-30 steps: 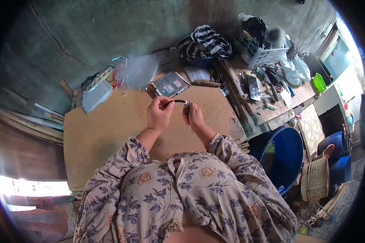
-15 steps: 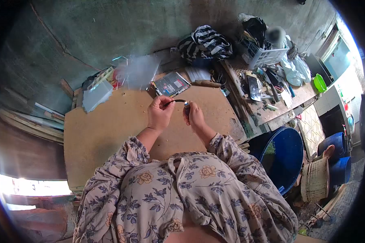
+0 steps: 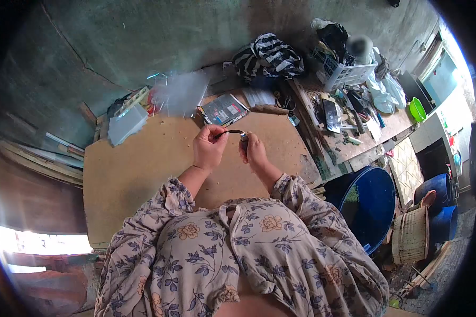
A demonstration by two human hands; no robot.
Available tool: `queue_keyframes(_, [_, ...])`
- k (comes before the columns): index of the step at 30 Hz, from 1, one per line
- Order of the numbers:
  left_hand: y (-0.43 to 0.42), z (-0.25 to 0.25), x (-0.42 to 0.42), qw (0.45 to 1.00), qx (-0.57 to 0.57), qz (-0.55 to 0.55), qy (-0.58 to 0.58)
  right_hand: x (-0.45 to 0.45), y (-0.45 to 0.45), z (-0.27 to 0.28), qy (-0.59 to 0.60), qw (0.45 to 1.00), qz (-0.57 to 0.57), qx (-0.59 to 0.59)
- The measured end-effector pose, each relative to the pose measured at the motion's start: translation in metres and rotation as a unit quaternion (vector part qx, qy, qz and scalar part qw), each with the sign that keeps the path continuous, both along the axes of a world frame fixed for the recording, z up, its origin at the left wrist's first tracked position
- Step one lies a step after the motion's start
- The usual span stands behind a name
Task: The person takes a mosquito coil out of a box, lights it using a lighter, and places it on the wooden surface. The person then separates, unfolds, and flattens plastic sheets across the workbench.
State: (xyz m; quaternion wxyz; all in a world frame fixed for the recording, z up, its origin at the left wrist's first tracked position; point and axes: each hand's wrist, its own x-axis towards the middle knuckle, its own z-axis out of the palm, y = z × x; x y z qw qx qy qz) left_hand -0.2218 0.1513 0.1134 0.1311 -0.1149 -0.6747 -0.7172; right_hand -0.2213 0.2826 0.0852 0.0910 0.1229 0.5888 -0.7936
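Observation:
My left hand (image 3: 209, 145) is closed, pinching one end of a short black cable (image 3: 234, 131) between thumb and fingertips. The cable arches across to my right hand (image 3: 255, 149), which is closed around a small dark object (image 3: 243, 143) with a shiny tip. That tip meets the cable's other end. Fingers cover most of the dark object, so its exact kind is unclear. Both hands are held above the brown board tabletop (image 3: 137, 174), close together. Just beyond them lies a dark flat box (image 3: 223, 110) with printed labels.
Clear plastic sheets (image 3: 128, 124) lie at the back left. A wooden-handled tool (image 3: 271, 109) rests behind the box. On the right bench are a phone (image 3: 331, 115), scattered tools and a grey crate (image 3: 349, 74). A large blue barrel (image 3: 373, 211) stands to my right.

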Motion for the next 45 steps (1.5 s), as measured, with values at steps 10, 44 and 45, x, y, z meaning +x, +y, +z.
queue_keyframes(10, [-0.0015,0.0024,0.0015,1.0,0.0,-0.017,-0.009,0.0003,-0.0003,0.0016,0.007,1.0,-0.005,0.029])
queue_keyframes(44, [0.0023,-0.0014,0.002,1.0,0.02,-0.012,-0.005,0.0016,0.0026,-0.0029,0.004,1.0,0.003,0.003])
queue_keyframes(45, [0.0022,-0.0019,0.0018,1.0,0.02,-0.012,-0.005,0.0013,0.0027,-0.0034,0.008,1.0,0.009,-0.002])
